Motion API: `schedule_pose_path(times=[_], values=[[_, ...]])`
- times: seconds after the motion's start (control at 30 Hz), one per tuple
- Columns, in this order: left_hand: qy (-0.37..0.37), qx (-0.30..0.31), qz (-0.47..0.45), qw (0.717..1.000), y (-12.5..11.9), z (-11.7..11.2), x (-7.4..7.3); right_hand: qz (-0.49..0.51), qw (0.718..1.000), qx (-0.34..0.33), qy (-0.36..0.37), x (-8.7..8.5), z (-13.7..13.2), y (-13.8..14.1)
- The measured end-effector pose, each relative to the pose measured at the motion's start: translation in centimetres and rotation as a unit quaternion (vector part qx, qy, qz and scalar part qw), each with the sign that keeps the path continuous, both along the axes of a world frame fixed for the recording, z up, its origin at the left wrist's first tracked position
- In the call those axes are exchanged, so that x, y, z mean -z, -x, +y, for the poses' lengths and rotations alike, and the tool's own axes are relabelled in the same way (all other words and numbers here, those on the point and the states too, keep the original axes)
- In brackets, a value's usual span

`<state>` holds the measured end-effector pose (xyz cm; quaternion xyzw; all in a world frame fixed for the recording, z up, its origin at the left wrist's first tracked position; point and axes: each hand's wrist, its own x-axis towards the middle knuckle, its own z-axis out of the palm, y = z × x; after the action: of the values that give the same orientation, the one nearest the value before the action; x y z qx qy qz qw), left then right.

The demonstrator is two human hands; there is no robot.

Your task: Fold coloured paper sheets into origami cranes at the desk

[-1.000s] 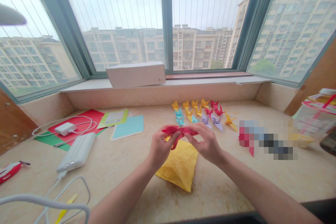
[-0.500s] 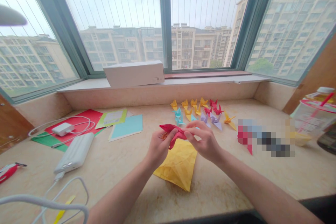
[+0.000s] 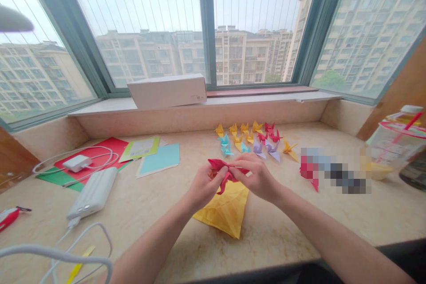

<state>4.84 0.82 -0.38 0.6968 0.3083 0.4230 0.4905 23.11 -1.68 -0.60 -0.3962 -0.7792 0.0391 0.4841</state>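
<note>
Left hand (image 3: 204,185) pinched on folded red paper (image 3: 217,164), thumb on top; right hand (image 3: 258,174) has fingertips clamped on the same piece from the other side. Hands nearly together, red piece between them, over the far part of the yellow paper (image 3: 224,214). One red point sticks out past the left fingers, one flap hangs down over the yellow.

Yellow paper is creased, on the counter (image 3: 273,244), near corner aimed at the front edge (image 3: 377,245), strip of marbled top between. Right forearm (image 3: 313,222) crosses that edge.

Far side: rows of small paper cranes (image 3: 273,151) just beyond the right hand, tight gap; low ledge behind them. Sill above carries a white box (image 3: 168,92).

Left side: wide span of counter from left forearm (image 3: 159,236) to white power bank (image 3: 93,196); blue paper (image 3: 160,159) farther back.

Right side: wide span out to a pixelated patch (image 3: 337,172), contents can't be told; plastic cup (image 3: 389,146) beyond it
</note>
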Motion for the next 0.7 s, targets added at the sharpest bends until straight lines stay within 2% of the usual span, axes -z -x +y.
schedule_pose_path(times=[0.1, 0.17, 0.27, 0.33, 0.4, 0.53, 0.7], values=[[-0.002, 0.031, 0.000, 1.000, 0.1, 0.1, 0.0, 0.036, 0.998, 0.005, 0.043, -0.4, -0.3, 0.1], [0.001, 0.046, 0.002, 0.999, 0.2, 0.1, -0.1, 0.099, 0.989, -0.011, 0.110, -0.4, -0.3, 0.2], [0.016, 0.061, -0.011, 0.998, 0.3, 0.2, -0.3, 0.200, 0.952, -0.072, 0.218, -0.1, 0.0, 0.3], [0.029, 0.063, -0.024, 0.997, 0.3, 0.3, -0.4, 0.240, 0.935, -0.083, 0.248, 0.2, 0.2, 0.3], [0.050, 0.058, -0.030, 0.997, 0.2, 0.4, -0.3, 0.238, 0.946, -0.053, 0.216, 0.3, 0.2, 0.2], [0.096, 0.035, -0.045, 0.994, 0.2, 0.7, -0.2, 0.098, 0.992, -0.027, 0.080, 0.3, 0.1, -0.1], [0.128, 0.039, -0.087, 0.987, 0.5, 1.2, 0.1, 0.025, 0.997, -0.032, 0.058, 0.5, 0.4, -0.5]])
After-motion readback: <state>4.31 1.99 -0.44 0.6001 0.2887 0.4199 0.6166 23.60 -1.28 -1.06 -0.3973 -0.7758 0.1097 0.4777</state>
